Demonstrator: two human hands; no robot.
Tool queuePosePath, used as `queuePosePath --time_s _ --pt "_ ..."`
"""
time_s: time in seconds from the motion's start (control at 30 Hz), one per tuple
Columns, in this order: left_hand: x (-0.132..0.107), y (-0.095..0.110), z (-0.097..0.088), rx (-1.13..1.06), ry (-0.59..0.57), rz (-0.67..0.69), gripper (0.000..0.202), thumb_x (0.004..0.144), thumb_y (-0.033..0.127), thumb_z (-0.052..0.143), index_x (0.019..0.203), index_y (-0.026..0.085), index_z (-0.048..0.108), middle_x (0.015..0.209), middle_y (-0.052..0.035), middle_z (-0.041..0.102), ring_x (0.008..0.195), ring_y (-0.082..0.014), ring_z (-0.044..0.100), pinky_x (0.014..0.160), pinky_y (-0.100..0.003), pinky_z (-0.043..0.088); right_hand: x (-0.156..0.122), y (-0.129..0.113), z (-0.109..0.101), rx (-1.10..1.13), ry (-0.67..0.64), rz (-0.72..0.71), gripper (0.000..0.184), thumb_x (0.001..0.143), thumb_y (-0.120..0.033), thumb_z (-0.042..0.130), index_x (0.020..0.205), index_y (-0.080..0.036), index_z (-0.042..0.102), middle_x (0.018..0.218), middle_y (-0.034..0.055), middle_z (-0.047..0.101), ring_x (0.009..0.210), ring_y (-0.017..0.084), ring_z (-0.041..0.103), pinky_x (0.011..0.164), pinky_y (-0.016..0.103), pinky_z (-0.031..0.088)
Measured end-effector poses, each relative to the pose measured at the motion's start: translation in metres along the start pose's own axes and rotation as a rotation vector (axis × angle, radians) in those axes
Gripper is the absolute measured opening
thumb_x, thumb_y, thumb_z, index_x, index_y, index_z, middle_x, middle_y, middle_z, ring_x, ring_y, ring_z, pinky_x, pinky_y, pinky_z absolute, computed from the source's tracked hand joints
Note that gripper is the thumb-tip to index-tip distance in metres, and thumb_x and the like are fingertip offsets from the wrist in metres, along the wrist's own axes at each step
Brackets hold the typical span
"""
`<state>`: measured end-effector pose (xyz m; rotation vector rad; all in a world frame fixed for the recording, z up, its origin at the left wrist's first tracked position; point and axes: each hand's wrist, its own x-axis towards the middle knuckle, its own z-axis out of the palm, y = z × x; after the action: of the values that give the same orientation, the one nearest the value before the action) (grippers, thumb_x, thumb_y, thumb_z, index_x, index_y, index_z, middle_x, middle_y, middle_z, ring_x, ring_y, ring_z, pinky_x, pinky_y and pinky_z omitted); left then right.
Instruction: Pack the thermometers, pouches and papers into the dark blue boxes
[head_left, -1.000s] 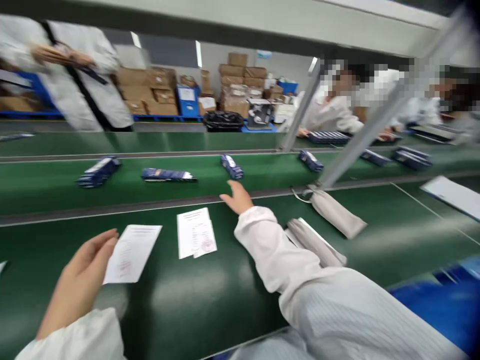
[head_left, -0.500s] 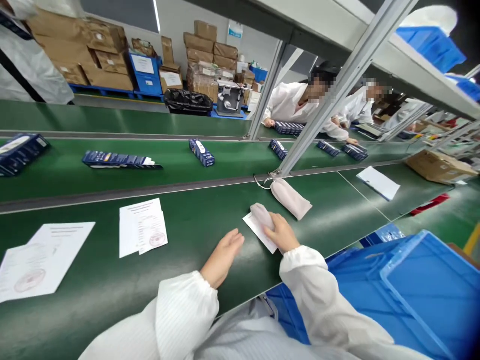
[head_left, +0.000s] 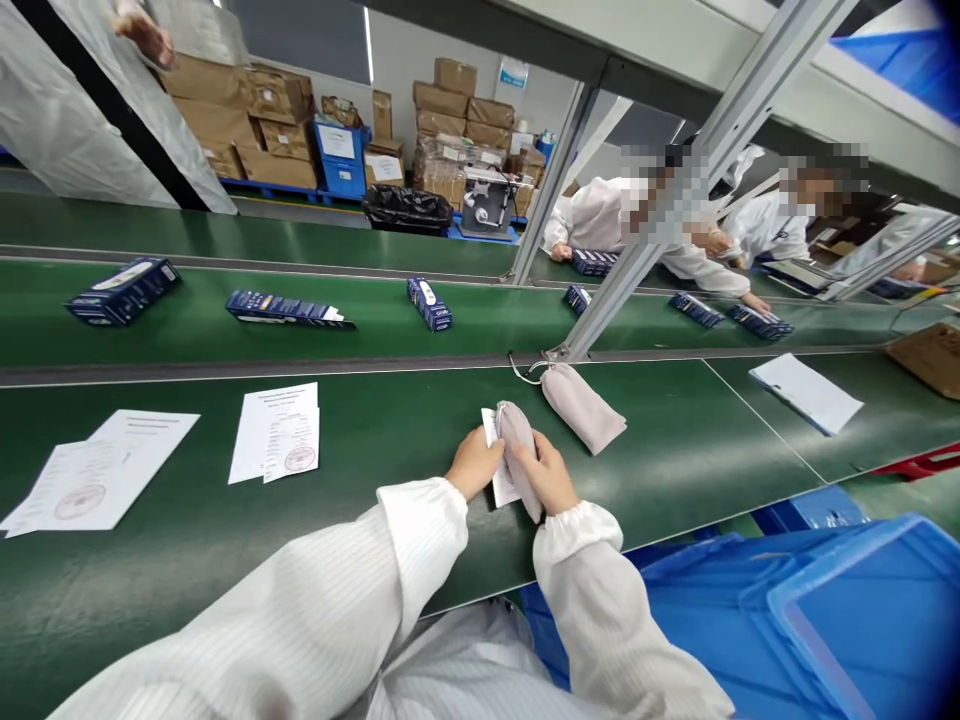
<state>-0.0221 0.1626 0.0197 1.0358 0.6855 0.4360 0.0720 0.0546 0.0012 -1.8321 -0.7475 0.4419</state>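
Note:
A pale pink fabric pouch (head_left: 516, 430) is held between my hands above the green work surface (head_left: 405, 410). My right hand (head_left: 550, 474) is closed round its right side. On the left, my left hand (head_left: 474, 464) pinches a folded white printed paper (head_left: 504, 487) that lies against the pouch; whether these fingers also grip the pouch I cannot tell. Just beyond my right hand lies a second pale pink pouch (head_left: 583, 407) with a white drawstring. Two groups of overlapping printed sheets, one pair (head_left: 276, 425) and another pair (head_left: 124, 465), lie to the left.
Blue printed boxes, among them one small box (head_left: 430, 304), lie along the green belt (head_left: 510, 325) ahead. A metal post (head_left: 637, 240) rises behind the second pouch. Blue crates (head_left: 750, 600) stand at my right. Co-workers in white are across the line.
My left hand has come in from the left and closed on the paper. The pouch and paper have turned more upright in my hands. The camera view has shifted left.

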Motion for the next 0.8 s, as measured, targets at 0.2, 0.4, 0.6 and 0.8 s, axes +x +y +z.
queuePosePath --time_s 0.2,0.4,0.6,0.8 --pt "-0.009 0.000 -0.013 -0.227 0.055 0.105 0.024 0.075 0.020 0.062 0.099 0.017 0.063 0.098 -0.0093 0.070 0.104 -0.0266 0.062 0.098 -0.044 0.040 0.000 -0.031 0.010 0.117 0.004 -0.190 0.047 0.082 -0.035 0.054 0.124 -0.016 0.050 0.124 0.0105 0.059 0.113 0.024 0.055 0.099 0.038 0.042" --pt "-0.029 0.027 -0.028 -0.413 0.083 0.189 0.027 0.082 0.031 0.059 0.106 0.019 0.062 0.101 -0.0074 0.069 0.101 -0.0221 0.063 0.096 -0.036 0.045 -0.001 -0.076 0.060 -0.297 -0.007 -0.458 0.050 0.084 -0.031 0.049 0.132 -0.018 0.043 0.113 0.0129 0.057 0.106 0.029 0.053 0.093 0.045 0.044" --pt "-0.051 0.042 -0.057 -0.462 0.022 0.346 0.040 0.083 0.037 0.062 0.120 0.021 0.057 0.122 -0.0079 0.062 0.116 -0.0218 0.055 0.103 -0.032 0.038 -0.011 -0.094 0.105 -0.391 -0.062 -0.625 0.051 0.090 -0.029 0.041 0.139 -0.017 0.036 0.121 0.0152 0.052 0.109 0.030 0.046 0.094 0.050 0.042" --pt "-0.074 0.058 -0.106 -0.467 0.151 0.347 0.046 0.081 0.030 0.064 0.125 0.022 0.053 0.120 -0.0087 0.063 0.111 -0.0252 0.058 0.097 -0.037 0.042 0.013 -0.112 0.106 -0.212 -0.232 -0.453 0.054 0.084 -0.046 0.053 0.131 -0.023 0.049 0.142 0.0106 0.041 0.131 0.030 0.036 0.107 0.051 0.033"
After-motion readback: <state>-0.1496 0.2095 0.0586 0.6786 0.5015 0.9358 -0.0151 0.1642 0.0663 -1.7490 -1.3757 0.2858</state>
